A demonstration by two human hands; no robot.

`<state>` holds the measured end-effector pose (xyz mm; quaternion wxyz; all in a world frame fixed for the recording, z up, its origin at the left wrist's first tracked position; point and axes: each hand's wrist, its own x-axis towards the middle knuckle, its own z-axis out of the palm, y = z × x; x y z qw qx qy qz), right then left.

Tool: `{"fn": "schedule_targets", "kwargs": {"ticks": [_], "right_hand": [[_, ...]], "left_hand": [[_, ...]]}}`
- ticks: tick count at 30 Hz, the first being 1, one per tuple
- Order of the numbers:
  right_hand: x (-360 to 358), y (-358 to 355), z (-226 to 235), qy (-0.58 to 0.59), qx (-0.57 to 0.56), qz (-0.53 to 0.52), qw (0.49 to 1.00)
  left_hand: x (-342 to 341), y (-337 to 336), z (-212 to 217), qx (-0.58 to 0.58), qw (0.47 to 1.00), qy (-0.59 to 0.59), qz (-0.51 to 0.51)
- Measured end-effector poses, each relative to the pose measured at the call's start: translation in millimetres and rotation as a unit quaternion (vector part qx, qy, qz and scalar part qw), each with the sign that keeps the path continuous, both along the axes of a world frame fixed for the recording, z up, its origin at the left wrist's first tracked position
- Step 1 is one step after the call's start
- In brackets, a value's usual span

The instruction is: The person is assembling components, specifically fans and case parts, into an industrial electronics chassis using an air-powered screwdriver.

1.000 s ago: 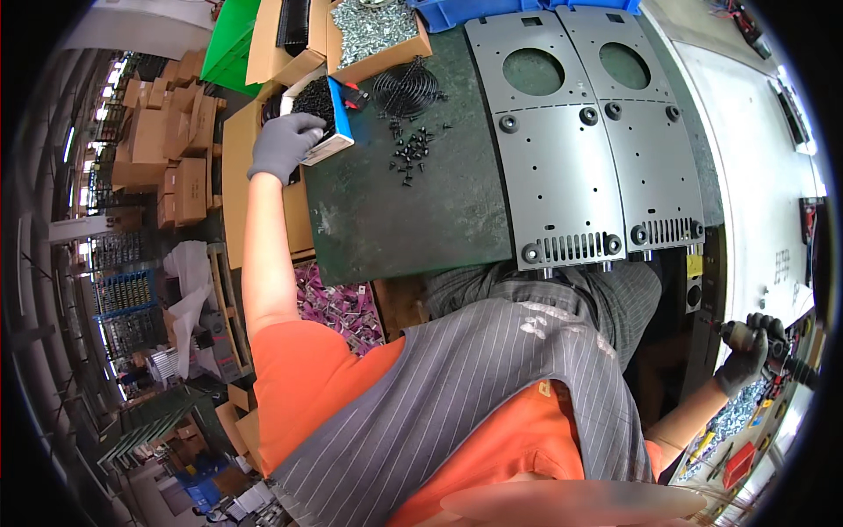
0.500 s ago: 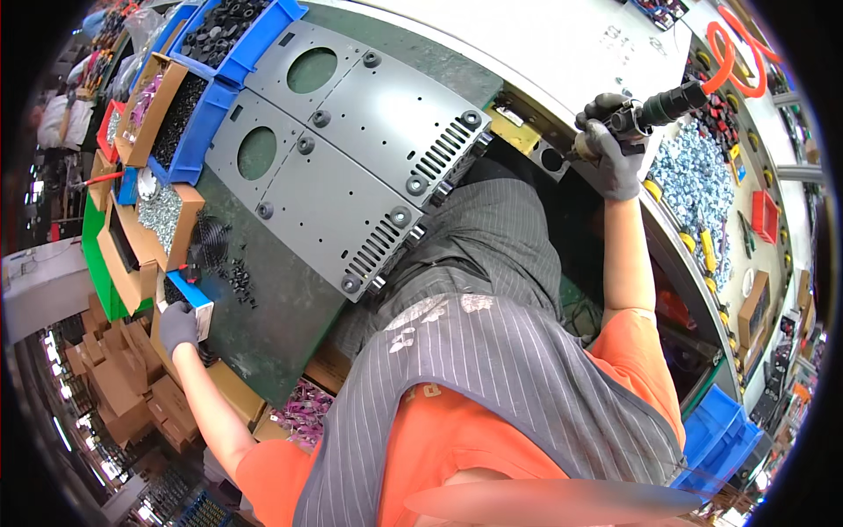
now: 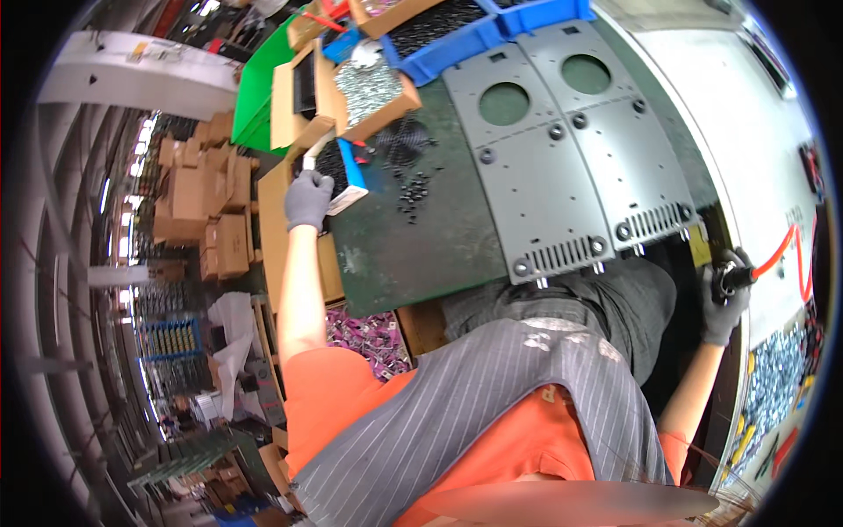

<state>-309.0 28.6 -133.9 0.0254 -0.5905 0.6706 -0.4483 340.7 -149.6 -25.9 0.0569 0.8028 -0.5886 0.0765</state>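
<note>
My left hand (image 3: 307, 200), in a grey glove, is at the near left edge of a small blue-and-white box (image 3: 349, 200) of black screws (image 3: 331, 167). Its fingers are curled in, and their tips are partly hidden. Far to the right, my gloved right hand (image 3: 722, 318) is closed around an air screwdriver (image 3: 736, 278) with an orange-red hose (image 3: 777, 256). Two grey sheet-metal panels (image 3: 549, 189) lie side by side between the hands, with round holes, slots and black round feet (image 3: 556, 132). Their slotted ends overhang the bench edge, just above my lap.
Loose black screws (image 3: 413, 193) are scattered on the dark green bench mat (image 3: 439, 255). Behind stand a carton (image 3: 408, 98) of silvery screws and blue bins (image 3: 452, 54) of black parts. A bin of purple-pink parts (image 3: 369, 338) sits below; bluish metal parts (image 3: 773, 373) lie at right.
My view has turned left, so the panels and bench appear farther right. My left hand stays at the screw box, its fingers more curled. The right hand still holds the air screwdriver.
</note>
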Motion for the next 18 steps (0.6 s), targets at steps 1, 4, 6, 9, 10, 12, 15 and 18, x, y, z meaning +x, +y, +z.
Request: {"fn": "schedule_targets", "kwargs": {"ticks": [1,4,6,9,10,12,15,18], "right_hand": [[3.7,-1.0,7.7,0.099,0.019,-0.017,0.995],[4.3,-0.9,7.1,0.084,0.024,-0.026,0.996],[0.9,8.9,-13.2,-0.246,-0.067,-0.042,0.966],[-13.9,15.1,13.3,-0.005,-0.168,-0.076,0.983],[-4.2,13.3,28.2,0.002,-0.189,-0.060,0.980],[23.4,4.1,54.0,0.015,-0.204,-0.039,0.978],[54.7,-15.6,78.9,0.090,-0.215,0.040,0.972],[82.1,-34.1,86.0,0.038,-0.172,0.108,0.978]], "left_hand": [[7.2,0.4,-2.6,-0.033,0.999,0.040,-0.004],[26.2,-4.2,-2.6,-0.063,0.980,0.188,0.012],[17.9,-12.8,4.0,-0.068,0.956,0.283,0.015],[8.7,-36.6,11.6,-0.086,0.928,0.361,-0.019],[5.1,-48.4,12.1,-0.093,0.920,0.378,-0.046],[-2.5,-70.9,10.9,-0.095,0.930,0.353,-0.035],[-5.6,-101.3,3.0,-0.128,0.904,0.394,-0.105],[-12.4,-116.8,1.3,-0.129,0.957,0.224,-0.131]]}}
